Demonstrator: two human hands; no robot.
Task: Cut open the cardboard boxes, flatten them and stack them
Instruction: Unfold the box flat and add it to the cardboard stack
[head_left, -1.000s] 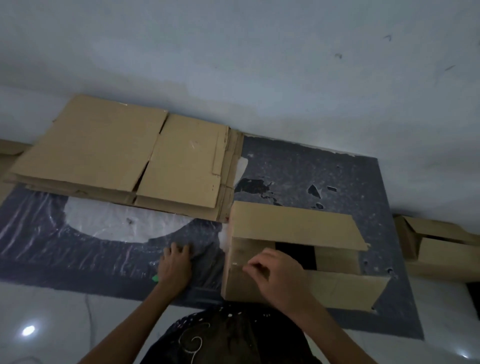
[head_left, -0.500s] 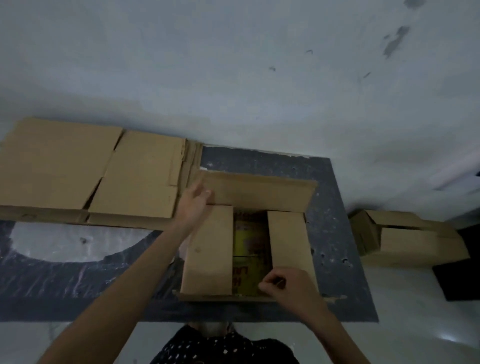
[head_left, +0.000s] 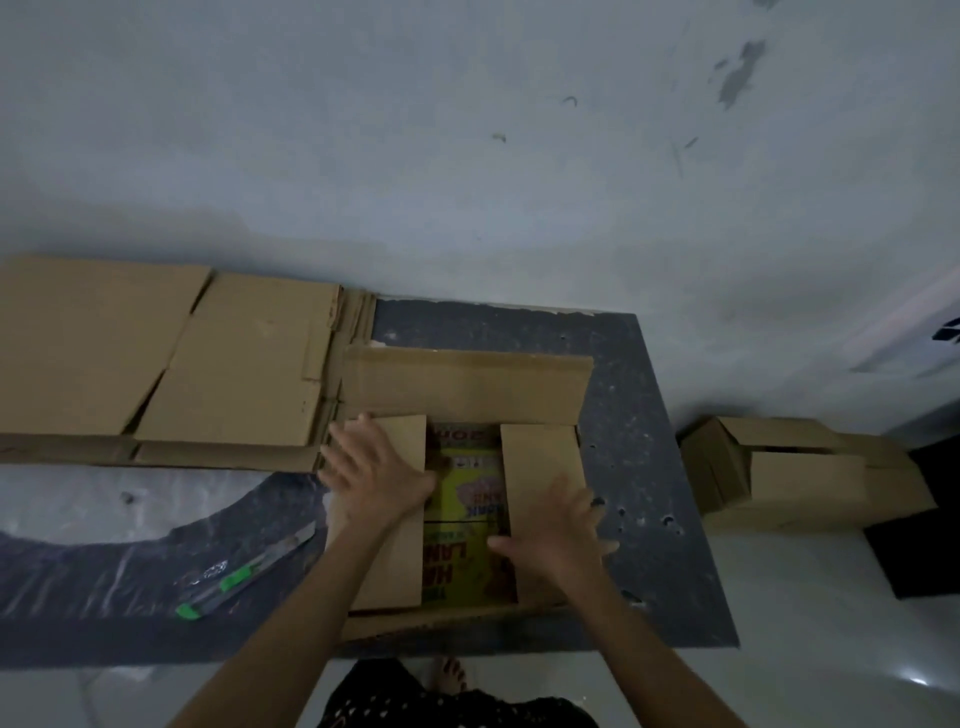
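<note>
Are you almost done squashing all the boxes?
Not yet. Done: a pile of flattened brown cardboard sheets lies by the wall. In hand: the left hand and right hand press the inner flaps of an open brown box with yellow printing inside. Left: another unflattened brown box waits at right. The green-and-grey utility knife lies unused.

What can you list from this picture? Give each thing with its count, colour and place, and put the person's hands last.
open box: one, brown, mat centre, flaps folded in, yellow print inside
flat stack: one, brown, far left by the wall
spare box: one, brown, on the floor at right
knife: one, grey and green, on the mat left of the open box
mat: one, dark grey, on the floor
left hand: flat on the left flap
right hand: flat on the right flap
</note>
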